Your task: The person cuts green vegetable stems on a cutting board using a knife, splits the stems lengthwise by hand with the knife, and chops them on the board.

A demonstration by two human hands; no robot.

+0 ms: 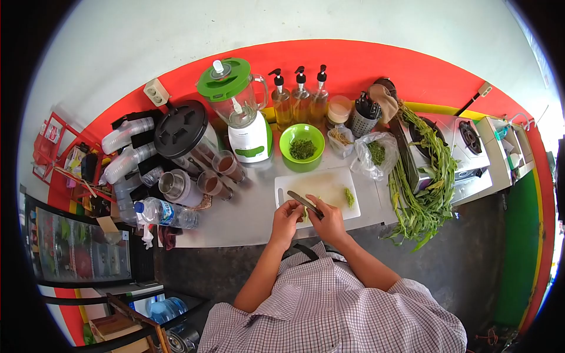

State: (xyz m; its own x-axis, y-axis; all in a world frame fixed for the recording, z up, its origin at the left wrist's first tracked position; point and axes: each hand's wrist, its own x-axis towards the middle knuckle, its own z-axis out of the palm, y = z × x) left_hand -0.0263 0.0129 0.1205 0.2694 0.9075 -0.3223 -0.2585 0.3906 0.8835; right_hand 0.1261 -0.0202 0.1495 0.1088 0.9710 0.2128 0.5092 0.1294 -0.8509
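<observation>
My right hand point(329, 222) is closed round the handle of a knife point(301, 200), whose blade slants up and left over the white cutting board point(284, 183). Against the blade are the pinched fingers of my left hand point(286, 217). A small pale-green vegetable piece point(305, 215) shows at those fingertips, mostly hidden. On the board's right side lies a little heap of chopped greens point(349, 197). Behind the board, a green bowl point(288, 154) holds more finely cut greens point(302, 149).
Long leafy stalks point(406, 203) drape over the stove point(471, 138) at right. A plastic bag of greens point(376, 153) sits beside the board. Left are a blender point(248, 138), glasses of brown drink point(228, 167) and a water bottle point(168, 213); pump bottles point(301, 103) line the wall.
</observation>
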